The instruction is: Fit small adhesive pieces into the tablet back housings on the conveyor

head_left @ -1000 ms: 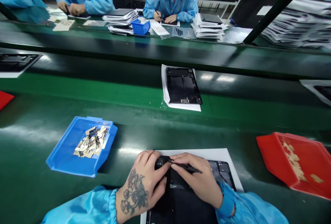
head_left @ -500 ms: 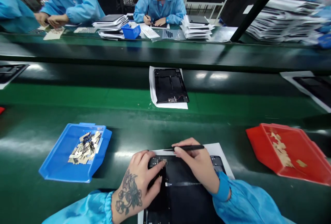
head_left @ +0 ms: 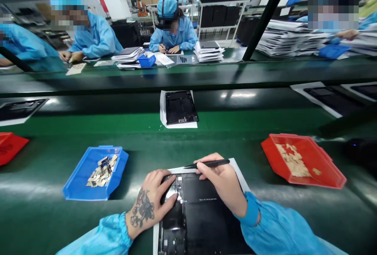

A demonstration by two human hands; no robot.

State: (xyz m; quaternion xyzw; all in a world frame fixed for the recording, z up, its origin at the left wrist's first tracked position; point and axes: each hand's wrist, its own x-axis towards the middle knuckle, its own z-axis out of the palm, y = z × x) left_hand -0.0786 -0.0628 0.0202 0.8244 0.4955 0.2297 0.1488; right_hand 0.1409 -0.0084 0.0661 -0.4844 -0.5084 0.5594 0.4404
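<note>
A black flat electronic panel (head_left: 216, 215), perhaps a tablet or laptop part, lies on a white sheet (head_left: 239, 174) in front of me. My left hand (head_left: 149, 202), tattooed on its back, rests on the panel's upper left corner. Its thumb and index finger are apart and touch the shiny components there; the other fingers lie along the edge. Above the panel's top edge, my right hand (head_left: 222, 180) pinches black tweezers (head_left: 213, 163) between thumb and fingers. The tweezers' thin tip points left, near the left hand and clear of the components.
To the left stands a blue bin (head_left: 76, 186) of small parts with dark wires. A red bin (head_left: 321, 168) with beige pieces is at right, another red bin (head_left: 11, 147) at far left. Another panel (head_left: 181, 108) lies on the green strip ahead. Co-workers sit beyond.
The view has tilted up and shifted. My left fingers have drawn slightly left on the panel, uncovering a small component. The right hand still holds the tweezers above the top edge.
</note>
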